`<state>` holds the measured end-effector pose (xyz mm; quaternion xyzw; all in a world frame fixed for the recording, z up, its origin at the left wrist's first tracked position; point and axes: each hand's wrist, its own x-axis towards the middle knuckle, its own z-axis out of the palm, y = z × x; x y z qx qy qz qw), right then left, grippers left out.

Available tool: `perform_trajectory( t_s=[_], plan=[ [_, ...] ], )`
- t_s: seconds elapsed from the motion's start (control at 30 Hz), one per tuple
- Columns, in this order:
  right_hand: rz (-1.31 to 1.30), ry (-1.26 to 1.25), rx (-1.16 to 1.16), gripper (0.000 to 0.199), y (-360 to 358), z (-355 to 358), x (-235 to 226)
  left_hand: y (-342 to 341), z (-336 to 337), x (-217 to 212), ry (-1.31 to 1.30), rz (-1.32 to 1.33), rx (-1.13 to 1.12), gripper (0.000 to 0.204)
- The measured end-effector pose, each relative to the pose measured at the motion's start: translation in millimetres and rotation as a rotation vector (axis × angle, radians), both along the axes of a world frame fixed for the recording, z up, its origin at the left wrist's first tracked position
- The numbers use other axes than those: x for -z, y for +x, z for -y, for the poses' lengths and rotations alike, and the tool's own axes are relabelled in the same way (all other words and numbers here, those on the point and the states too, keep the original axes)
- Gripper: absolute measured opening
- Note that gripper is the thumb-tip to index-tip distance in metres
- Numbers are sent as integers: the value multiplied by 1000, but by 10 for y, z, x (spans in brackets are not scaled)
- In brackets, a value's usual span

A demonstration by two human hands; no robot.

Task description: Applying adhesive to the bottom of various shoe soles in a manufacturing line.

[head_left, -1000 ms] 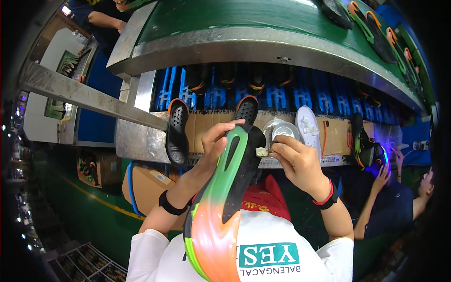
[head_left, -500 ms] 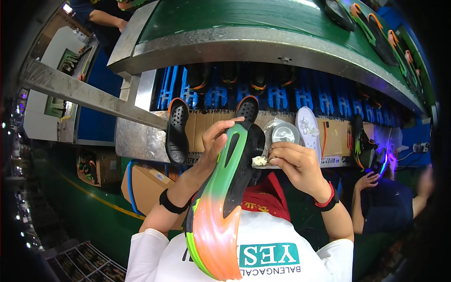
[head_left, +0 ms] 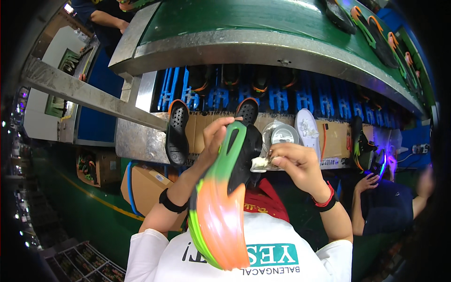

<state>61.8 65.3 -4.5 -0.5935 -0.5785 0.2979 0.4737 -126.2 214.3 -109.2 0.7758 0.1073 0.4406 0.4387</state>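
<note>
Green conveyor (head_left: 263, 19) above; left hand (head_left: 213, 138) grasps one shoe sole (head_left: 221, 197), right hand (head_left: 296, 162) pinches one cloth (head_left: 260, 163).

Black perforated clog (head_left: 177, 134) on cardboard-lined shelf (head_left: 336, 136), green conveyor (head_left: 263, 16) above.

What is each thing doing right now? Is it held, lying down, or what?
Green-and-orange shoe sole: held up, tilted, toe end in the left hand.
Small whitish cloth wad: pinched in the right hand, pressed near the sole's black inner side.
Black perforated insole: lying flat on the metal shelf, untouched.
White oval insole: lying on the shelf, untouched.
Round clear container: standing on the shelf; lid state unclear.
</note>
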Motion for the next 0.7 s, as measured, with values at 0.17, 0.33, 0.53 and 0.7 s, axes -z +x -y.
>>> perform_trajectory(
  t_s=[0.17,0.33,0.53,0.7],
  plan=[
    [-144,60,250,7,86,-38,-76,-223,17,-778,-129,-389,181,121],
    [169,191,226,10,-4,-163,-166,-174,131,-837,-700,-81,325,128],
    [274,234,231,11,-77,-234,-157,-138,161,-914,-650,-120,315,125],
    [377,235,213,12,-109,-262,-153,-134,159,-912,-620,-142,301,123]
  ],
)
